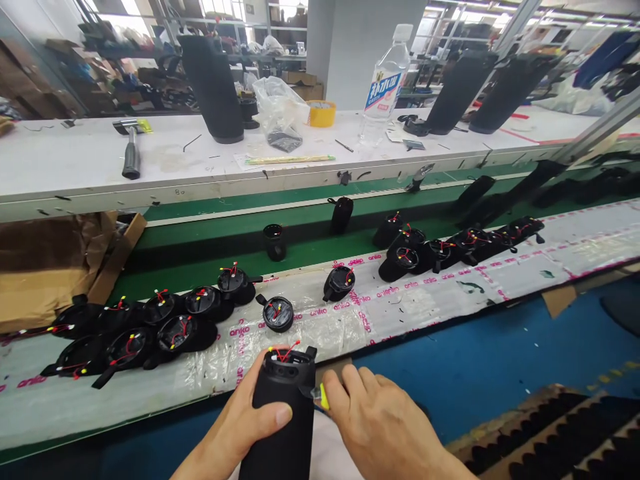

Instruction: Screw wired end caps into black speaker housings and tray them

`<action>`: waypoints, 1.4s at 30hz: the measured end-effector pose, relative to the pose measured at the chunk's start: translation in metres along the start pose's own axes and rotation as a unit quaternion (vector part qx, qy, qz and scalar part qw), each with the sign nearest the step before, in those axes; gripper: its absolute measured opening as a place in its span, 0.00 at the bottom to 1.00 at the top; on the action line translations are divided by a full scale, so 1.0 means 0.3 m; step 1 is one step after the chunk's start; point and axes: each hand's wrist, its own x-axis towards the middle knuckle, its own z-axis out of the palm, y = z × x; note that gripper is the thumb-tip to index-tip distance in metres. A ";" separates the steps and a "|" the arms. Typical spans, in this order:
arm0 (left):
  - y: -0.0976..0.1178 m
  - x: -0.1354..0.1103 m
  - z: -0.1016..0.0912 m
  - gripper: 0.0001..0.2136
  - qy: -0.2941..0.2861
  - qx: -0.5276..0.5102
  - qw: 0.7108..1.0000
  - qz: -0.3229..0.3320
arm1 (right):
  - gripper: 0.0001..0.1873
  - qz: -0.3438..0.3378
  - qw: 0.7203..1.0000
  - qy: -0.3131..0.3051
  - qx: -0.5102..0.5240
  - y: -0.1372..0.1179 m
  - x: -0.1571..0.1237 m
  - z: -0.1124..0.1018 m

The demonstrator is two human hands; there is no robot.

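In my left hand (253, 407) is a black fabric-covered speaker body (283, 427), held upright with fingers wrapped round it. Red wires with small yellow connectors stick out of its open top, and a black strap tab rises at the top right edge. My right hand (383, 417) is closed on a yellow utility knife (325, 396), most of which the fingers hide. Its grey tip touches the speaker's right side just below the rim, where a bit of black material stands away. Beyond them on the plastic-covered bench lies a round black speaker part (278, 314) with wires.
Several black speaker bodies (180, 332) stand grouped on the bench (320, 333) at left, more at right. A green conveyor belt (220, 257) runs behind, bearing some. The white shelf (170, 160) holds a hammer (131, 150), water bottle (385, 80) and tape roll (321, 114).
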 end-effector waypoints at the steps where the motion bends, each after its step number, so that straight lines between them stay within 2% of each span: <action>1: 0.003 -0.002 0.003 0.33 0.006 0.001 1.000 0.002 | 0.18 -0.003 1.000 -0.005 -0.006 0.000 0.003 -0.005; 7: 0.032 -0.020 0.032 0.35 0.048 0.012 0.999 -0.014 | 0.13 -0.032 0.998 -0.025 -0.055 0.006 0.016 -0.046; 11: 0.043 -0.026 0.038 0.35 0.058 0.046 0.997 -0.016 | 0.10 -0.043 0.996 -0.069 -0.044 0.017 0.023 -0.056; 14: 0.037 -0.025 0.032 0.35 0.048 0.038 0.998 -0.015 | 0.10 -0.062 0.994 -0.094 -0.014 0.026 0.025 -0.047; 17: 0.024 -0.020 0.020 0.35 0.014 0.000 1.000 -0.015 | 0.08 -0.071 0.992 -0.096 0.029 0.034 0.027 -0.035; 23: -0.027 0.003 -0.007 0.35 -0.015 -0.056 0.998 -0.026 | 0.11 -0.040 0.989 -0.113 0.086 0.040 0.028 0.001; 26: -0.055 0.012 -0.014 0.34 -0.028 -0.110 0.992 -0.057 | 0.11 0.014 0.976 -0.110 0.187 0.054 0.024 0.015; 29: -0.059 0.014 -0.010 0.33 -0.029 -0.133 0.987 -0.083 | 0.09 0.067 0.963 -0.074 0.250 0.070 0.016 0.020; 33: -0.034 0.015 0.001 0.31 -0.032 -0.111 0.992 -0.059 | 0.10 0.039 0.979 -0.077 0.185 0.064 0.009 0.017; 42: -0.051 0.005 0.002 0.39 -0.010 -0.116 0.992 -0.051 | 0.16 -0.012 0.989 -0.070 0.128 0.030 0.009 0.018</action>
